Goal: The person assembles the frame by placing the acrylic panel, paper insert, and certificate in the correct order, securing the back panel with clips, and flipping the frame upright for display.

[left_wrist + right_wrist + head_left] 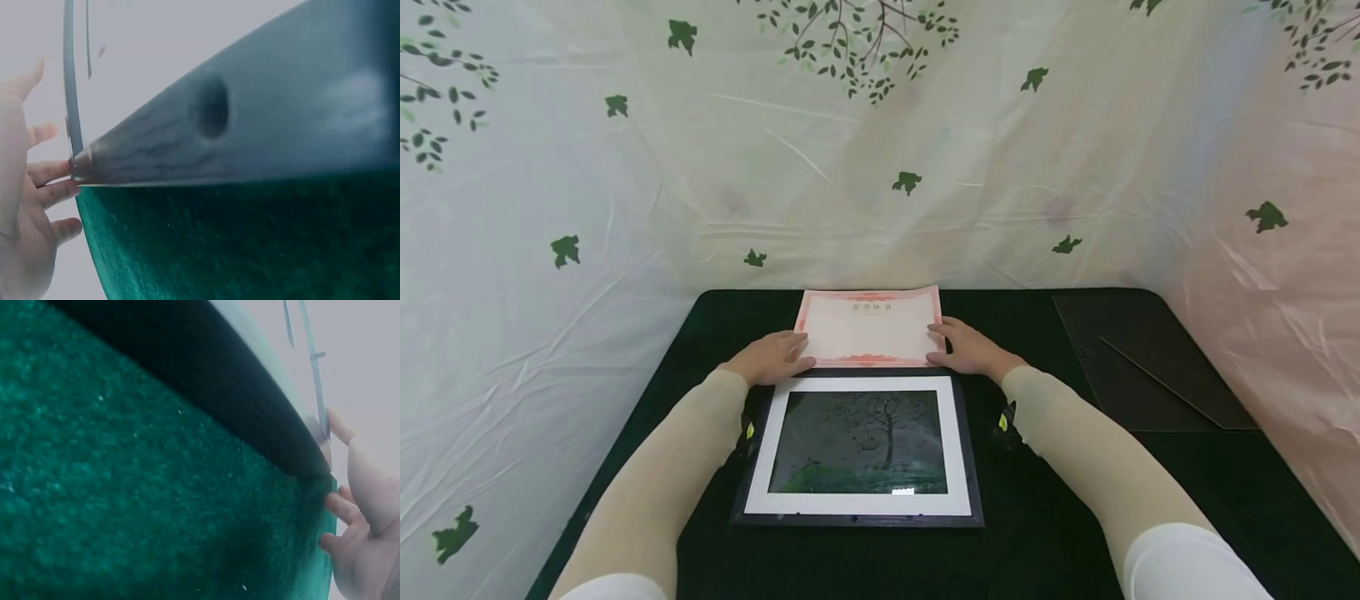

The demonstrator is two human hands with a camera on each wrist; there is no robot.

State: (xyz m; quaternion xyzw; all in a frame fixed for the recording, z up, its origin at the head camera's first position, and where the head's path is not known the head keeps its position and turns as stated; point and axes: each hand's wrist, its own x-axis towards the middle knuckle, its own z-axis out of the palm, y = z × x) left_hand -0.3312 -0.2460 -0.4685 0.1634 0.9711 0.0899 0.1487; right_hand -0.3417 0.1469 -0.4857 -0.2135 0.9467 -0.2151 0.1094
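Sheet lies crosswise between your left hand and right hand, both grips wide, just beyond frame.

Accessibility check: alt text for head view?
A person's left hand and right hand touch the side edges of a pink-bordered certificate, just beyond a picture frame on a dark green table. A dark panel lies at right.

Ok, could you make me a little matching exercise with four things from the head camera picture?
1. Printed sheet
2. Frame
3. Thin strip
4. Left hand

A. Lying on the dark panel
B. At the printed sheet's left edge
C. Dark, around a white mat
D. Pale and pink-bordered

Right pairs: 1-D, 2-C, 3-A, 4-B.
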